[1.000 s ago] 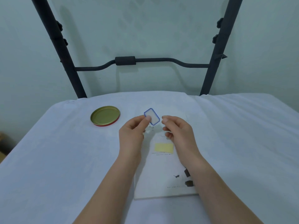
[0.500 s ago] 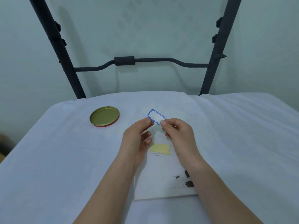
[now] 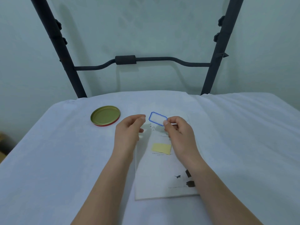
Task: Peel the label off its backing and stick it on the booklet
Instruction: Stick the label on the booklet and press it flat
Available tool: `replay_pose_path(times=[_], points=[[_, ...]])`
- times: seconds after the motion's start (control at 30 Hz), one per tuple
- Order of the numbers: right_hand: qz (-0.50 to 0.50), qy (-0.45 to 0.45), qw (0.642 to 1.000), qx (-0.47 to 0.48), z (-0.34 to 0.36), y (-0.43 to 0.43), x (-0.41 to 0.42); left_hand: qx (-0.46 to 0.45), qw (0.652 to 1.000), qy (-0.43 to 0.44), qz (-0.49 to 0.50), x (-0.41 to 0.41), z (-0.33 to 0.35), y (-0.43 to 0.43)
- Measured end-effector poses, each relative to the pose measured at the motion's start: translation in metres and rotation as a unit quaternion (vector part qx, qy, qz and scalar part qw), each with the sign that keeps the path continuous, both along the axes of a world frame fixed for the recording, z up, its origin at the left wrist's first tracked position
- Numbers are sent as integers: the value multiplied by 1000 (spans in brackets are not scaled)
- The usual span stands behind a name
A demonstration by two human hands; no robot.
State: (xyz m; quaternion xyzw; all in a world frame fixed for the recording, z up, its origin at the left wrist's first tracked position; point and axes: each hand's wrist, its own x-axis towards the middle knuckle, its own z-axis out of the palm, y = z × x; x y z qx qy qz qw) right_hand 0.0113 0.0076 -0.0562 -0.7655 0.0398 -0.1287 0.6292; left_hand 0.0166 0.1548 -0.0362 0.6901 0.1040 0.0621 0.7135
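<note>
A table draped in smooth white cloth (image 3: 48, 159) stands before a pale green wall, with a dark metal frame (image 3: 125, 60) of two slanted posts and a bent crossbar behind it. Held above the far end of the booklet (image 3: 162, 176), a small rounded-corner rectangular label (image 3: 157, 118), white with a blue border, is pinched at its right corner by the thumb and forefinger of the right hand (image 3: 178, 135). The left hand (image 3: 128, 132) hovers just left of the label, fingers loosely curled and thumb near forefinger, touching nothing visible. The white, flat booklet lies near centre on the cloth, bearing fine print, small dark motifs and a pale yellow paper rectangle (image 3: 161, 148) on its cover. A round gold-coloured metal lid (image 3: 105, 115) with a red rim rests farther left.
</note>
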Motion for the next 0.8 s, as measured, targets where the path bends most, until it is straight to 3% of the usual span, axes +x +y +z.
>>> replay_pose_path(times=[0.13,0.3,0.6,0.8], points=[[16,-8,997,-69,-2,0,0,81,996,-18,-13,3,-1,4],[21,-2,996,-88,-3,1,1,132,991,-9,-17,7,-7,6],[30,44,993,-107,15,2,8,139,990,-2,-16,13,-13,11],[76,125,983,-109,30,7,27,111,994,-1,13,16,-15,15]])
